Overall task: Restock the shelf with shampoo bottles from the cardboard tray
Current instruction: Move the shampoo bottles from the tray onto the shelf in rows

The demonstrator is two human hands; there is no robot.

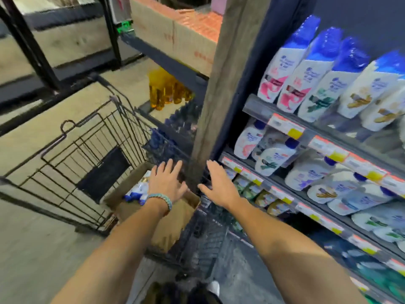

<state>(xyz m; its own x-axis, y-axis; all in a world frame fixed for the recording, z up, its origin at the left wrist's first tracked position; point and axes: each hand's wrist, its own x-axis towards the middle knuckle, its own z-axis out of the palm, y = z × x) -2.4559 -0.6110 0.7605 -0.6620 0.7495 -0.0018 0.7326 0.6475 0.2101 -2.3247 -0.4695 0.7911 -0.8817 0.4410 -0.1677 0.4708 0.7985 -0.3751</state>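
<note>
A cardboard tray (pixel 175 222) sits in the black wire cart (pixel 72 150) below me, with white and blue shampoo bottles (pixel 138 191) lying at its far left end. My left hand (pixel 167 181), with a braided bracelet at the wrist, hovers open over the tray, fingers spread. Beside it, my right hand (pixel 215 183) is also open and empty, next to the wooden post (pixel 217 84). The shelf (pixel 306 137) on the right holds rows of white shampoo bottles (pixel 315 77) with blue caps on several levels.
Price tags (pixel 287 126) line the shelf edges. A cardboard box (pixel 175 38) of orange packs stands on an upper rack at the back. Yellow bottles (pixel 166 91) stand below it. The floor (pixel 32 249) lies to the left of the cart.
</note>
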